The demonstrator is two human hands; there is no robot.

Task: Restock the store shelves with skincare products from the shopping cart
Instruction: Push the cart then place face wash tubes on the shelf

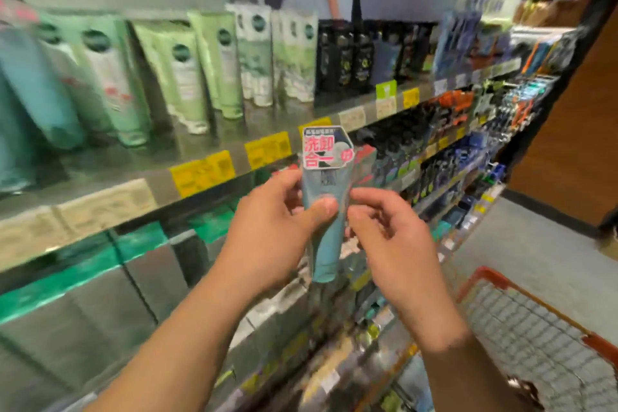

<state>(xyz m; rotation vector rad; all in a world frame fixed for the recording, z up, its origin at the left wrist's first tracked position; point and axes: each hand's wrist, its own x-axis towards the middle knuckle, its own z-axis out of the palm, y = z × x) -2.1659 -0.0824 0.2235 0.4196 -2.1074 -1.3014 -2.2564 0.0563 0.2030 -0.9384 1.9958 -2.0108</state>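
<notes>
A blue tube point(326, 211) is held upright before the shelf point(200, 157), gripped by the left hand point(267, 231); the right hand point(391, 237) is curled beside it, fingers point(359, 216) at its edge; contact cannot be told; a shopping cart point(535, 328) stands lower right.

The upper shelf point(234, 130) has a bare strip along its front edge, ahead of the standing tubes. Green tubes point(187, 77) and black bottles point(344, 53) fill its back, packed side by side, with a narrow dark gap between the green tubes and the teal ones point(33, 94) to the left. The shelf below is crowded with boxes point(100, 278) up to its lip. The cart point(535, 344) stands close at the right, leaving a slim passage beside the shelving.
</notes>
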